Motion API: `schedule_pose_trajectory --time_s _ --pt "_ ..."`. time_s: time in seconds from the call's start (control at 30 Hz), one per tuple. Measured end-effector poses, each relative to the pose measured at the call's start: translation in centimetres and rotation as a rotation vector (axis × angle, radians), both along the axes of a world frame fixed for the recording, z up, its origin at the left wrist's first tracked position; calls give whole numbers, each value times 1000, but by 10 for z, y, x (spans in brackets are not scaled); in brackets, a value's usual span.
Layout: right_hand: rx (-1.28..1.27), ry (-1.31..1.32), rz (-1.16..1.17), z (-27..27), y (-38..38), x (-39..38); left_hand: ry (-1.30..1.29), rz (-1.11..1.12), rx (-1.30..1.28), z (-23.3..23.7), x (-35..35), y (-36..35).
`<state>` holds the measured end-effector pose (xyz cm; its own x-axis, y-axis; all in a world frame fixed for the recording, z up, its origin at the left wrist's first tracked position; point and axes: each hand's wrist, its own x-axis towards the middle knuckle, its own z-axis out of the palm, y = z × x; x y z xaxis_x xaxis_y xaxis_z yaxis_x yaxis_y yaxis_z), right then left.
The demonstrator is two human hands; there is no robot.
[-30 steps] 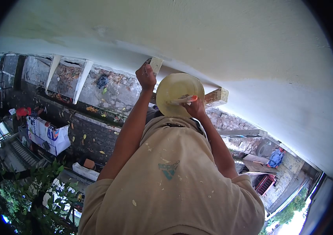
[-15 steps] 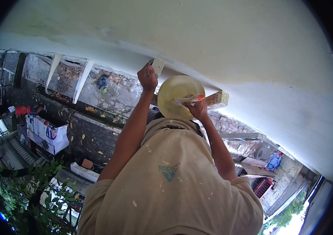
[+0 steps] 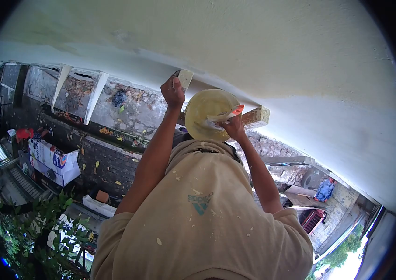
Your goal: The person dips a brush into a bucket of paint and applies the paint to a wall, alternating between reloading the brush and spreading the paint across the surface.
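My left hand [image 3: 173, 94] is closed on the pale end of a bar [image 3: 185, 80] beside the wall, its thumb upward. Just right of it is a round, yellowish, translucent container [image 3: 209, 109] with pale smears inside. Over its right side, my right hand [image 3: 233, 126] is closed on a tool [image 3: 237, 110] with an orange end and a pale length reaching across the container; its exact type is unclear. Behind my right hand a second paint-spotted wooden end [image 3: 257, 117] sticks out. The underside of the container is hidden.
A pale wall [image 3: 300, 70] fills the top and right. Far below are white brackets [image 3: 96, 98], a brick path [image 3: 107, 163], a large printed bag [image 3: 53, 161], a person in red [image 3: 24, 134], leafy branches [image 3: 44, 219] and a blue bundle [image 3: 325, 190].
The tool in my right hand has tilted, its orange end slightly higher. Both hands and the container appear shifted a little left, along with the whole view.
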<state>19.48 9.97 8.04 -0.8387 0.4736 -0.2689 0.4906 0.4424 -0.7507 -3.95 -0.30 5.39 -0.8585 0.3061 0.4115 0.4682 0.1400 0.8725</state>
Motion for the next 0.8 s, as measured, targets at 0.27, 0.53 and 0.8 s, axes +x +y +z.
schedule_pose_trajectory --time_s 0.27,0.53,0.8 --pt "-249 121 -270 25 2 -16 29 6 13 11 0 0" --pt "-105 46 -306 28 -5 -13 -16 7 0 11 1 1" --pt "267 86 -55 -2 -27 -1 -38 11 30 15 2 3"
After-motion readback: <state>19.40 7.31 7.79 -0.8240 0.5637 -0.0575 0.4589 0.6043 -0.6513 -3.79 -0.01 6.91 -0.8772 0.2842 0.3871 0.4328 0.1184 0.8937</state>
